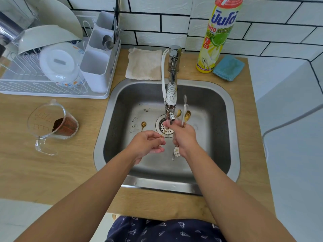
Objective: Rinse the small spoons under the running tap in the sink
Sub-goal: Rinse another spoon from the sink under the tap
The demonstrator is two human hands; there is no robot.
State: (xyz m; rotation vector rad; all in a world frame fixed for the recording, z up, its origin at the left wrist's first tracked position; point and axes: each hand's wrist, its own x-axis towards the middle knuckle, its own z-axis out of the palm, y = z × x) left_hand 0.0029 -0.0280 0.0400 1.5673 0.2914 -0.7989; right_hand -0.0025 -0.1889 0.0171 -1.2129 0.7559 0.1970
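Observation:
Over the steel sink [225, 119], my left hand [146, 144] pinches the thin gold handle of one small spoon [164, 132], which points up toward the tap spout [171, 109]. My right hand [183, 137] grips a bunch of several small spoons [185, 114], gold and silver bowls sticking up beside the spout; a flower-shaped handle end [176, 151] hangs below the fist. Another small gold spoon [143, 124] lies on the sink floor left of the drain strainer [167, 130]. The water stream is hard to make out.
A clear measuring jug [52, 126] holding brown powder lies on the wooden counter at left. Behind it stands a white dish rack [52, 67] with bowls and a cutlery holder. A beige cloth [144, 64], a dish soap bottle [218, 35] and a blue sponge [228, 68] sit behind the sink.

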